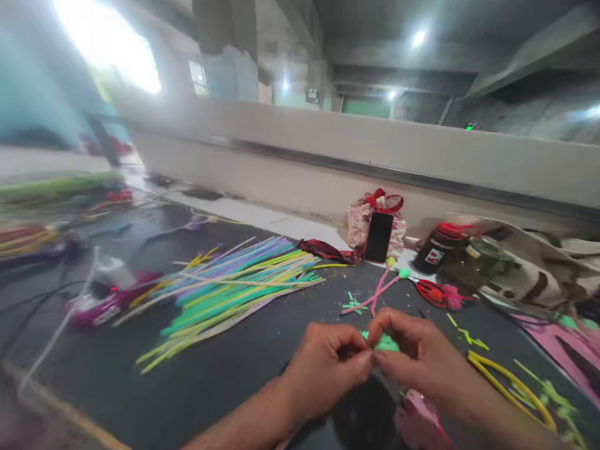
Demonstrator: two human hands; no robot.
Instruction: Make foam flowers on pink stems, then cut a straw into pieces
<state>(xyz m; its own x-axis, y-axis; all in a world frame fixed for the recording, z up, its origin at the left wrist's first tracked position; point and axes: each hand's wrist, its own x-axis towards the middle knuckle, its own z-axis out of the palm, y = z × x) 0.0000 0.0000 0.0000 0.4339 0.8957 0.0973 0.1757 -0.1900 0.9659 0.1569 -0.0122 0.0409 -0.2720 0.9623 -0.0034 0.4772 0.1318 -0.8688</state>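
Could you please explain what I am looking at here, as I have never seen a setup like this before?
Of course. There is no machine here: a person works with two bare hands, the left hand and the right hand. The single picture comes from a camera worn on that person's head, looking forward and down. On the dark table lies a loose bundle of coloured pipe cleaners. Farther back, a phone stands against a patterned bag, with a black bottle to its right. Scissors with red handles lie nearer. The fingertips of both hands meet and seem to pinch a small green piece, though the fingers partly hide it.
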